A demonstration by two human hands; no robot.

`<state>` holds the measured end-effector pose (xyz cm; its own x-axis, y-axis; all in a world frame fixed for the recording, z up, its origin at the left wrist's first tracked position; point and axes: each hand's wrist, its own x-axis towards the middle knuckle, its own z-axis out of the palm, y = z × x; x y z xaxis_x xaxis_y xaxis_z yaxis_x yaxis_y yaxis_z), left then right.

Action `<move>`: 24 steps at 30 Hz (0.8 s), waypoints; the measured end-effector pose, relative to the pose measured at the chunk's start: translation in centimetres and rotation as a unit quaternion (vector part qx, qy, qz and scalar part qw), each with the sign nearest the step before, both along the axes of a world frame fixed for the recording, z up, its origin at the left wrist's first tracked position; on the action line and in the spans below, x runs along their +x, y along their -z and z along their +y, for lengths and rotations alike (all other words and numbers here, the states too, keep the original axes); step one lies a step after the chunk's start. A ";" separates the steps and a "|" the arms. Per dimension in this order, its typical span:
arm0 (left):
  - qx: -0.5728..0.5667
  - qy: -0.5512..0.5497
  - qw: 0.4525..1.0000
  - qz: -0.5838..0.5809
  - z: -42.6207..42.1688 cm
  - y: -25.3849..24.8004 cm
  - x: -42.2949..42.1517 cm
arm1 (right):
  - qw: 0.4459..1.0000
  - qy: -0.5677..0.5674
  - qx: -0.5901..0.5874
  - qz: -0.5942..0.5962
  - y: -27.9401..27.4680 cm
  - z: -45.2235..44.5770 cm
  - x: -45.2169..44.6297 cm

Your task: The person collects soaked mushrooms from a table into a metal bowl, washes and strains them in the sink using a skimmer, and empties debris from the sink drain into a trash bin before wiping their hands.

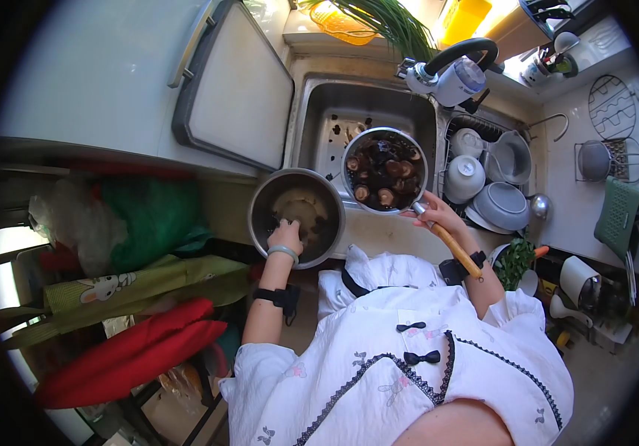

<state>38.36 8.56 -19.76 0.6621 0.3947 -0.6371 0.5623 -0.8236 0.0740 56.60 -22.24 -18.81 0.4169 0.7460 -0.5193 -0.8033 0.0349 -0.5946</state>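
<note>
My left hand (285, 236) reaches into a round metal bowl (261, 195) that holds murky water with dark bits; its fingertips are partly hidden, and what they hold, if anything, cannot be made out. Closed round the wooden handle (450, 244) of a pot (346, 172), my right hand (441, 214) keeps the pot over the front of the sink (319, 111). Dark mushrooms (385, 169) in dark liquid fill the pot. The bowl is to the left of the pot, at the sink's front left corner.
Black bits lie on the sink floor. A black faucet (461, 52) overhangs the sink's back right. Bowls (464, 177) and plates stand in a rack at the right. A cutting board (238, 89) leans at the left. Green stalks (386, 22) lie behind the sink.
</note>
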 end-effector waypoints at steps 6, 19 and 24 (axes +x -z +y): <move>-0.113 -0.051 0.980 -0.157 2.0 2.7 -2.1 | 1.000 -0.004 0.000 0.001 -0.1 0.1 0.0; -0.287 -0.090 0.800 -0.519 -2.6 -7.1 8.7 | 0.999 -0.033 0.011 -0.009 -0.5 1.1 -0.3; -0.225 0.043 0.760 -0.609 -7.7 -6.3 15.1 | 0.999 -0.029 0.011 0.007 -0.2 1.5 -0.5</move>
<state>53.49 0.89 -13.44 0.8799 0.2396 0.4102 -0.2035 -0.5903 0.7811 56.09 -20.77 -18.64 0.3655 0.7801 -0.5079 -0.8122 0.0007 -0.5834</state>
